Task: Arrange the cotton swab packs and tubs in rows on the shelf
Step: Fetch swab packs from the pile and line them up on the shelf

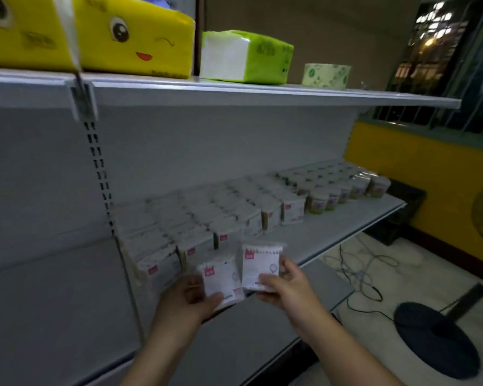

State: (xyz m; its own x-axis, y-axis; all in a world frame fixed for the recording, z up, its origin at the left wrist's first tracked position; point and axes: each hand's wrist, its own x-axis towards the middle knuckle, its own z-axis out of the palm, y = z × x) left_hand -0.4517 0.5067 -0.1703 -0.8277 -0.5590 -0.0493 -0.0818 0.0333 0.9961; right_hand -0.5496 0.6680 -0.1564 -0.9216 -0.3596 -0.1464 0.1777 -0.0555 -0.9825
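White cotton swab packs with pink labels are held just in front of the shelf [332,232] edge: the left hand [190,298] grips the left pack [221,282], and the right hand [283,285] grips the right pack [260,267], both upright and side by side, edges nearly touching. Behind them, rows of packs [195,232] fill the shelf's left part, with rows of tubs [338,188] further right. On the upper shelf [262,94] sit a yellow tissue pack [109,34], a green tissue pack [246,55] and a pale roll [326,76]
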